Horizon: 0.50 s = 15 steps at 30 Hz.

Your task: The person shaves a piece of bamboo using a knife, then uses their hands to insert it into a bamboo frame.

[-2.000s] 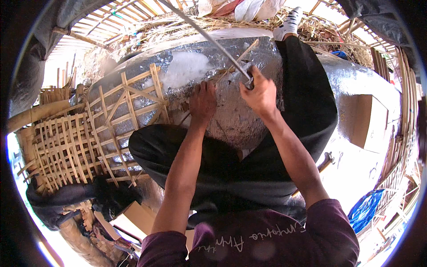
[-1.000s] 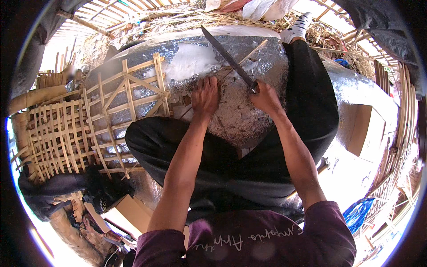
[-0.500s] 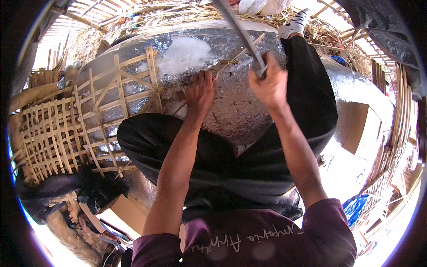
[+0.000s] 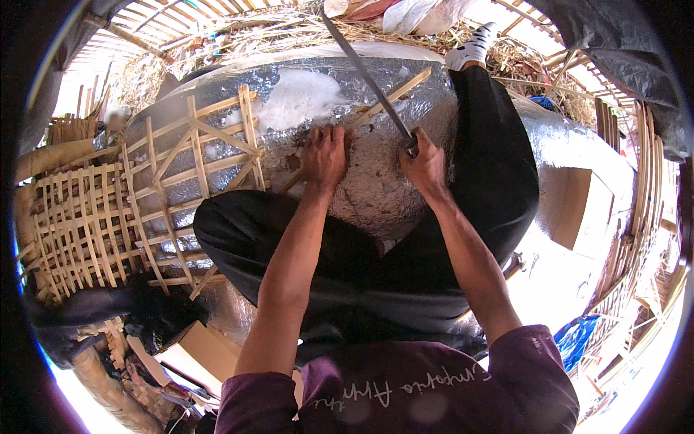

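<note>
My left hand (image 4: pixel 324 158) is closed over a split bamboo strip (image 4: pixel 410 84) and presses it against the silvery sheet (image 4: pixel 376 181). The strip slants up to the right from under the fingers, and a short end shows below the hand. To its right, my right hand (image 4: pixel 425 163) grips the near end of a long, narrow, dark metal blade (image 4: pixel 365 76). The blade points up and left, away from me, crossing over the strip. Most of its handle is hidden in the fist. Whether blade and strip touch, I cannot tell.
A bamboo lattice (image 4: pixel 194 155) lies left of my left hand, with a woven bamboo panel (image 4: pixel 79 224) beyond it. My bent legs in black trousers (image 4: pixel 499 145) flank the work spot. White foam-like material (image 4: pixel 302 94) sits ahead. A cardboard box (image 4: pixel 206 347) stands lower left.
My right hand has come down and slightly left, and the blade has swung so its far end lies further left. The bamboo strip now shows wider beyond my left hand, which has stayed nearly in place.
</note>
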{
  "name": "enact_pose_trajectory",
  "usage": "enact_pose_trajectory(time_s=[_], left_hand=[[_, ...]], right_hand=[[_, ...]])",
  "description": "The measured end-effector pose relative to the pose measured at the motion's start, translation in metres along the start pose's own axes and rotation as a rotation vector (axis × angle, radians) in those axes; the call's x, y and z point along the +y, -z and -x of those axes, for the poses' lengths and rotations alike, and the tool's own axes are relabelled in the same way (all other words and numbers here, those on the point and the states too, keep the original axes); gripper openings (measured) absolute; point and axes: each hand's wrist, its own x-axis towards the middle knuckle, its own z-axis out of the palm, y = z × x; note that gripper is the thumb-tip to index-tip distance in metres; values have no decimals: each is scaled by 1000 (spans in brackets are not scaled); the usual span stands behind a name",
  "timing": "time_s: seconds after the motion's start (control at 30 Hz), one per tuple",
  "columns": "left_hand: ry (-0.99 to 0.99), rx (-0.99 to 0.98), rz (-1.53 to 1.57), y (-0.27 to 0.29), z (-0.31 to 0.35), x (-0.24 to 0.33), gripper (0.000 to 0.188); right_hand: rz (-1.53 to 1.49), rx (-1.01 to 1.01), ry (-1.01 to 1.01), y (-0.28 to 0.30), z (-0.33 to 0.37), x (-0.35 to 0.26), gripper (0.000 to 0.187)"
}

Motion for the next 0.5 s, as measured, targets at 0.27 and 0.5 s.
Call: enact_pose_trajectory(time_s=[0.27, 0.5], left_hand=[[86, -159, 83, 8, -9, 10, 23], [-68, -38, -54, 4, -13, 1, 26]], right_hand=[[310, -38, 15, -15, -2, 15, 52], [208, -66, -33, -7, -4, 1, 45]])
